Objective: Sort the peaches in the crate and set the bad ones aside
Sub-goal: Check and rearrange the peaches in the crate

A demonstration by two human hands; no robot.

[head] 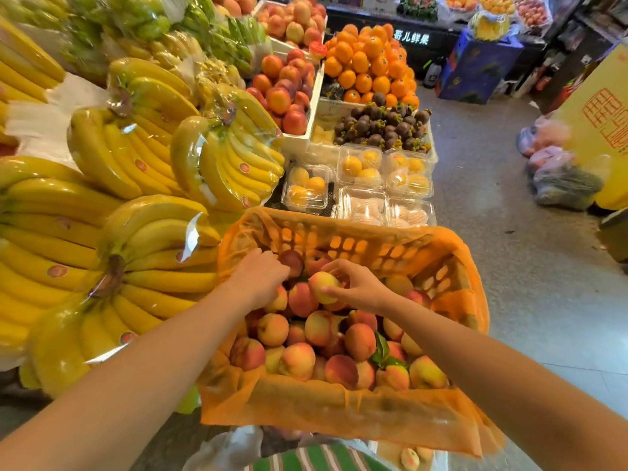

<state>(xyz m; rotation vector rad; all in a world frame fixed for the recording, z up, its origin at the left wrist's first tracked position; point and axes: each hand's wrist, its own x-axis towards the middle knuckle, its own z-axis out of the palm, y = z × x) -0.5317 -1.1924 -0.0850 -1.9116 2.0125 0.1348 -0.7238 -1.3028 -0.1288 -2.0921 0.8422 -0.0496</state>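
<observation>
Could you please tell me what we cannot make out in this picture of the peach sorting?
Head view:
1. Whether the left hand grips anything: its own back hides the fingertips.
2. The far side of the peach pinched by the right hand: turned away.
3. Layers under the top peaches in the crate: covered.
4. The fruit below the crate: cut by the bottom edge.
5. The floor bags: blurred.

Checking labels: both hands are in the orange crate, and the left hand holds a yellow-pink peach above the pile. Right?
Not quite. It is the right hand, not the left, that holds the yellow-pink peach above the pile, as the head view shows. The rest stands: both hands are in the orange crate, with the left hand reaching in at its far side.
</observation>
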